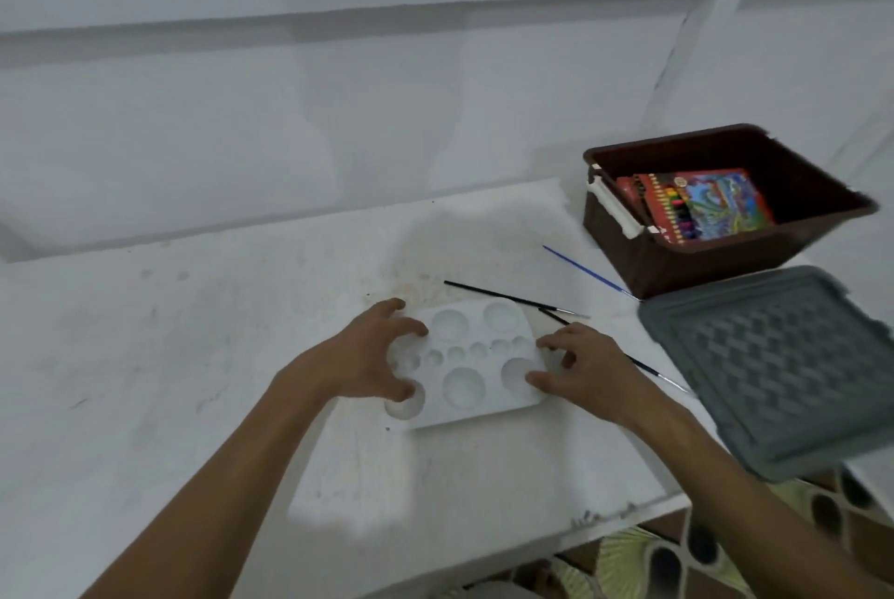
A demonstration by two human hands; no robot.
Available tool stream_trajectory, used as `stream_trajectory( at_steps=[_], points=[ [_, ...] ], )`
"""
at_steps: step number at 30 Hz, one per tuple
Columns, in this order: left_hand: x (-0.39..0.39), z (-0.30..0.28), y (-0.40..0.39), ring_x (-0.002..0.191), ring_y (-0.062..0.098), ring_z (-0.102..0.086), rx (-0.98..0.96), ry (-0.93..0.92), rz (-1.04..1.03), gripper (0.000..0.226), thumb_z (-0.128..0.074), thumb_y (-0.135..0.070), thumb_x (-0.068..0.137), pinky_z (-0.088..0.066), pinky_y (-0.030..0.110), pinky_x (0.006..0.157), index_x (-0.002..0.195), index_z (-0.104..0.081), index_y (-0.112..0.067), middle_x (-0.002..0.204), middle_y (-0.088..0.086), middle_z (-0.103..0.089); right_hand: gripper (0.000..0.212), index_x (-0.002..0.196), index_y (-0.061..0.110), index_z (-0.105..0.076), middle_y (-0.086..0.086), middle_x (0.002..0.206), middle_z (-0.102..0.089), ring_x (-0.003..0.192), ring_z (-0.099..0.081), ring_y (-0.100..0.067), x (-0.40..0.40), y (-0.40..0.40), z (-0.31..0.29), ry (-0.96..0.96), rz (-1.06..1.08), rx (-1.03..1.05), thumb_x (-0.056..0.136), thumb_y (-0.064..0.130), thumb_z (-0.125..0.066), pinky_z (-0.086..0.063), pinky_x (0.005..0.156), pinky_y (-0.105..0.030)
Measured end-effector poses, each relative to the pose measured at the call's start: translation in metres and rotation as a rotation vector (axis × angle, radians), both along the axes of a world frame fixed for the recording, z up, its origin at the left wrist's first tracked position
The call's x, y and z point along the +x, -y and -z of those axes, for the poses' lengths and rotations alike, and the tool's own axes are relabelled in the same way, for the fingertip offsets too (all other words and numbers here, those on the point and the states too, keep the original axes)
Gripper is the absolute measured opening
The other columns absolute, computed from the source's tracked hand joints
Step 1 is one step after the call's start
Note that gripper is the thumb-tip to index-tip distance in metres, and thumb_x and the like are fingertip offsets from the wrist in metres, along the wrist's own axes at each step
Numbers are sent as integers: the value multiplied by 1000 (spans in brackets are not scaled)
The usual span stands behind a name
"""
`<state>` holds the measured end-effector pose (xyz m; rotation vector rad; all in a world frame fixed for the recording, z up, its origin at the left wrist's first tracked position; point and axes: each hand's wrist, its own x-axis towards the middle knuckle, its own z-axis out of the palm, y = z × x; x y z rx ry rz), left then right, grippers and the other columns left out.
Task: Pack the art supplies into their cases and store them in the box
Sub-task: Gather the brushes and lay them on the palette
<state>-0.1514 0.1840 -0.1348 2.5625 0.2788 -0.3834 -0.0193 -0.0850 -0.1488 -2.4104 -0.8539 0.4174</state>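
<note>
A white table (pixel 193 356) fills most of the view, its near right corner ending over a patterned floor (pixel 677 560) that is only partly seen. At the right, a grey lid (pixel 769 371) with a woven relief lies flat, its right and lower edges blurred and hanging past the table edge. Behind it stands the brown box (pixel 725 255), open, with a white latch (pixel 614 206) on its left rim; its far right corner is smeared. Inside leans a red crayon case (pixel 701 204), the lower part hidden by the box wall, and the print on it cannot be read.

In the middle lies the white paint palette (pixel 476 366), flat on the table, well apart from the box. The left hand (pixel 367 361) arches over its left end, fingers spread and curled, fingertips touching the top near the upper wells and the thumb on the lower left well. The right hand (pixel 590 366) grips the right end, thumb on the lower right well and fingers curled over the edge; that edge is hidden beneath them.

Two black brushes (pixel 503 296) lie beyond the palette, one running under the right hand. A blue brush (pixel 580 269) lies just beside the box, its tip against the lid.
</note>
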Motion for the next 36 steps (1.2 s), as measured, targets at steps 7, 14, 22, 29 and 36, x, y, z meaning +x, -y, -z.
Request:
stream_trajectory(
  at_steps=[7, 14, 22, 29, 36],
  points=[
    [61, -7, 22, 111, 16, -52, 60, 210, -34, 36, -58, -28, 90, -36, 20, 89, 126, -56, -24, 141, 0, -41, 30, 109, 2, -67, -15, 103, -62, 81, -53, -16, 33, 34, -1, 126, 152, -5, 80, 11, -72, -35, 76, -14],
    [117, -2, 36, 107, 20, -54, 110, 267, -26, 28, -49, -19, 95, -40, 26, 92, 121, -60, -21, 126, 2, -52, 33, 113, 6, -66, -4, 98, -54, 83, -47, -11, 48, 42, -8, 109, 82, -184, 84, 21, -69, -33, 74, -14],
    [146, -8, 26, 95, 16, -59, 253, 65, 138, 27, -57, -8, 90, -50, 31, 85, 106, -71, -25, 104, -1, -62, 22, 109, 5, -68, -9, 108, -66, 95, -59, -17, 53, 34, -13, 95, 43, -212, 91, 13, -58, -32, 74, -10],
    [136, -8, 11, 89, 18, -63, 290, 98, 12, 20, -60, -11, 87, -54, 32, 80, 99, -73, -20, 100, 0, -67, 20, 106, 4, -69, -11, 106, -67, 86, -54, -11, 61, 12, -14, 99, -23, -139, 90, 10, -59, -33, 74, -11],
    [63, -17, -28, 93, 22, -58, 377, 255, -365, 24, -55, -4, 87, -46, 30, 70, 99, -71, -18, 94, 1, -59, 22, 109, 4, -69, -10, 106, -67, 93, -60, -17, 66, -43, -31, 177, -138, -58, 91, 12, -60, -34, 77, -10]
  ],
)
